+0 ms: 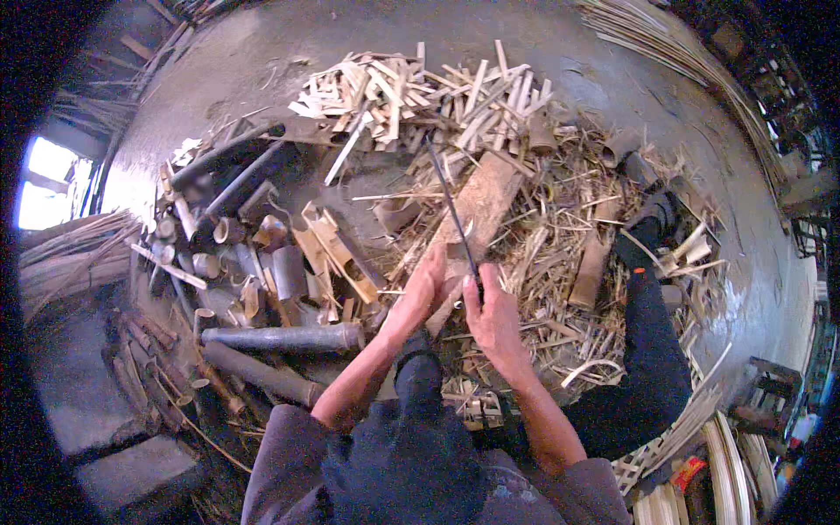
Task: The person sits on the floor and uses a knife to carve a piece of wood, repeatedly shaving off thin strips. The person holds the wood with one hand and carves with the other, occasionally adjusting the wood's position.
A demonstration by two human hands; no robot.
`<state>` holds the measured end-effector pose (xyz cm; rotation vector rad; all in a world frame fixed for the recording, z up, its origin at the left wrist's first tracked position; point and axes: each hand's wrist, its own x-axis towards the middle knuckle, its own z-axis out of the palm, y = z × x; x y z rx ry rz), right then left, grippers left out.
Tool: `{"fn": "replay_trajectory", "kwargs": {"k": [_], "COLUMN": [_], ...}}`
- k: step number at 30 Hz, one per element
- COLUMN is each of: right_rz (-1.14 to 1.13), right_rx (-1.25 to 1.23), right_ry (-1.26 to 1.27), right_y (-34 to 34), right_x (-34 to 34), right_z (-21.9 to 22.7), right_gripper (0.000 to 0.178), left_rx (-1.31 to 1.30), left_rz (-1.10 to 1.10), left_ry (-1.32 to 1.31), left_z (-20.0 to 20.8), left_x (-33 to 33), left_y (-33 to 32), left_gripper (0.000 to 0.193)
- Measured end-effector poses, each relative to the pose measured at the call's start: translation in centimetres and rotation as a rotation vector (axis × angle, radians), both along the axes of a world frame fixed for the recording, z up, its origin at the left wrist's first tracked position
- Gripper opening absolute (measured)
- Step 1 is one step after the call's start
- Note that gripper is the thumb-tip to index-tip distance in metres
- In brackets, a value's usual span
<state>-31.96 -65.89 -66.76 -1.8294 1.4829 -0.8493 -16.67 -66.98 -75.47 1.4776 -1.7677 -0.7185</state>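
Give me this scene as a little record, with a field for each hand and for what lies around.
Right hand: the person's right hand grips a long, thin dark blade pointing away from the body
Left hand: the left hand is beside the blade's near end; what it grips is hard to tell
Between the legs: a wooden board, partly under the blade
Far side: a heap of pale split strips
Left side: cut tubes, including a long grey tube
Right side: scattered shavings and scraps
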Motion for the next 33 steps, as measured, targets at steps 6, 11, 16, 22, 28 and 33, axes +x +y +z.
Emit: {"fn": "replay_trajectory", "kwargs": {"k": [6,11,16,22,28,33], "right_rz": [-0.041,-0.026,-0.013,-0.248,-0.255,-0.073], "right_rx": [0.015,-0.053,0.59,-0.091,0.355,0.455], "right_ry": [-0.045,0.07,-0.432,0.262,-0.154,-0.036], "right_y": [0.5,0.5,-1.2,-3.2,-4.7,-2.7], "right_x": [-2.4,-3.1,-5.6,-10.0,-12.4,-7.6], "right_z": [3.9,-0.6,-1.4,-4.9,-6.5,-5.4], "right_gripper": [0.023,0.025,0.027,0.025,0.015,0.021], "left_rx": [0.267,-0.009,0.08,0.33,0.248,0.09], "left_rz": [0.099,-0.021,-0.104,-0.182,-0.126,-0.135], "left_ry": [0.376,-0.002,0.06,-0.218,-0.036,-0.129], "left_z": [0.7,1.3,-0.7,0.3,-0.6,2.6], "left_x": [-0.8,-1.9,-1.7,-5.5,-6.2,-0.8], "left_y": [-1.8,-0.4,-1.9,-4.0,-5.7,-5.1], "left_gripper": [0.034,0.029,0.026,0.02,0.032,0.046]}}
